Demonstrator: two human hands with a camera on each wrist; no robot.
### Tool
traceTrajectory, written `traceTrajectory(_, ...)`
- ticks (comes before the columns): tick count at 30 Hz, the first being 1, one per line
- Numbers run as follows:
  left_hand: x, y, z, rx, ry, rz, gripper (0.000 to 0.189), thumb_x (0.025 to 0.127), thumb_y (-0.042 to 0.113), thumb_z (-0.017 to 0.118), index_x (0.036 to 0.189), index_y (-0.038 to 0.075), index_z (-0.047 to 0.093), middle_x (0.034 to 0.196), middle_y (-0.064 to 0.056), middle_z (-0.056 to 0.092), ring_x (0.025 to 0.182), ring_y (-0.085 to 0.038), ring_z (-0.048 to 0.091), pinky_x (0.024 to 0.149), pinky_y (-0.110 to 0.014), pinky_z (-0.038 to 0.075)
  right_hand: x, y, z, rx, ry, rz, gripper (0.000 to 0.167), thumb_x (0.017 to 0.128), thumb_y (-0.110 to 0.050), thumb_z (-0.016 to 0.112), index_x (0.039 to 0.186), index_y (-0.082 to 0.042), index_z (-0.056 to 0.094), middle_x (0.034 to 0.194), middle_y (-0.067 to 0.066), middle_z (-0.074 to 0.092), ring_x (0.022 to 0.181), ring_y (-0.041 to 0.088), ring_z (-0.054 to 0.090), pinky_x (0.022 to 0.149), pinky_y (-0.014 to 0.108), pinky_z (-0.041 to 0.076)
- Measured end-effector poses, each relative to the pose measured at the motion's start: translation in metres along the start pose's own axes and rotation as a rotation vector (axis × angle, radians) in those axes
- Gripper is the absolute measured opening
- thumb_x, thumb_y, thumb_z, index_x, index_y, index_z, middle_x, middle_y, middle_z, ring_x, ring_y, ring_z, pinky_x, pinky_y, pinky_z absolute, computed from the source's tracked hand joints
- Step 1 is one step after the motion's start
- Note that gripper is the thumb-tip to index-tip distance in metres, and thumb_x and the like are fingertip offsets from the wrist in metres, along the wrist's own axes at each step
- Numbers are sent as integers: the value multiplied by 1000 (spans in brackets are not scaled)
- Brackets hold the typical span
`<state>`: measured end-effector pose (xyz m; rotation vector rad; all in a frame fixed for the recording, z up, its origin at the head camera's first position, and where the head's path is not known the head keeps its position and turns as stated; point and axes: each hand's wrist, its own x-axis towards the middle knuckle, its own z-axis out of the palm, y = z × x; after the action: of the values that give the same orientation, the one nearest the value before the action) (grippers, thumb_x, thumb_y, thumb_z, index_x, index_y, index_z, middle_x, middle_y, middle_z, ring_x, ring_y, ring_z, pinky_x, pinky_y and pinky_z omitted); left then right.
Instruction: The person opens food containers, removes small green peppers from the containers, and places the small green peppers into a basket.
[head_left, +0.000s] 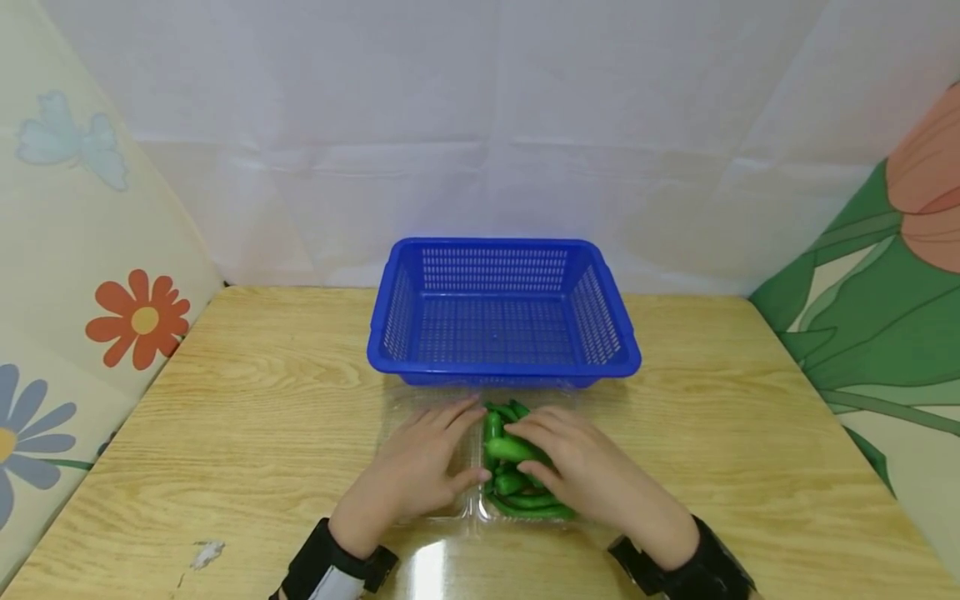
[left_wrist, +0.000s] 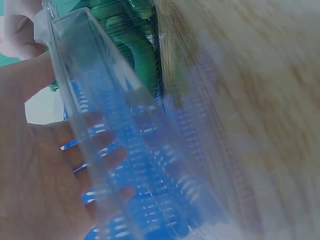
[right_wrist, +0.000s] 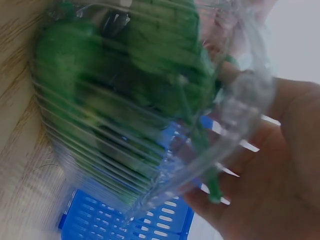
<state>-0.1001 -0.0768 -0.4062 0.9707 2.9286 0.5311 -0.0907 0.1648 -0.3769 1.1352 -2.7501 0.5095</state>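
A clear plastic clamshell box (head_left: 430, 510) lies unfolded on the table, with several long green peppers (head_left: 525, 502) in its right half. My right hand (head_left: 581, 454) reaches over these, thumb and fingers on either side of one green pepper (head_left: 513, 450). The stem of a pepper (right_wrist: 214, 190) sticks out past the box rim toward the palm in the right wrist view. My left hand (head_left: 420, 462) is spread over the box's left half, its fingertips and thumb at the divide beside the peppers. Clear wall (left_wrist: 100, 150) overlaps its fingers in the left wrist view.
Directly behind the box stands a blue plastic basket (head_left: 504, 369) with slotted walls and nothing in it. The wooden table (head_left: 285, 375) extends to both sides. White cloth (head_left: 300, 208) hangs at the back, with patterned panels (head_left: 75, 250) flanking the table.
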Motion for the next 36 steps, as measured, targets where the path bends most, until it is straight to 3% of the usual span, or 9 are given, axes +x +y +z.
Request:
traceTrajectory(8, 0, 1, 1, -3, -6, -7, 74, 92, 56, 61, 150, 14, 42, 158, -5, 35, 140, -29, 39, 113, -50, 33, -3, 1, 1, 11, -83, 57, 44, 88, -26, 76, 125, -5, 67, 122, 12, 67, 119, 32, 58, 100, 53, 47)
traceTrajectory(14, 1, 1, 1, -5, -1, -5, 74, 92, 56, 61, 150, 14, 42, 158, -4, 35, 140, -29, 39, 113, -50, 33, -3, -1, -1, 16, -91, 72, 44, 88, -25, 76, 126, -5, 66, 123, 12, 67, 121, 33, 57, 100, 56, 46)
traceTrajectory(25, -2, 1, 1, -1, 15, 3, 75, 91, 55, 63, 149, 12, 43, 157, -7, 37, 138, -30, 41, 112, -52, 34, -2, 0, 1, -19, -2, 17, 45, 88, -29, 76, 125, -7, 66, 118, 7, 67, 113, 26, 61, 98, 48, 49)
traceTrajectory(36, -3, 1, 2, -10, 3, -12, 76, 92, 56, 62, 151, 12, 42, 157, -7, 36, 140, -30, 39, 114, -51, 32, -2, 3, -3, 10, 76, 66, 47, 93, -30, 71, 135, -14, 58, 119, -2, 64, 100, 14, 62, 84, 40, 55)
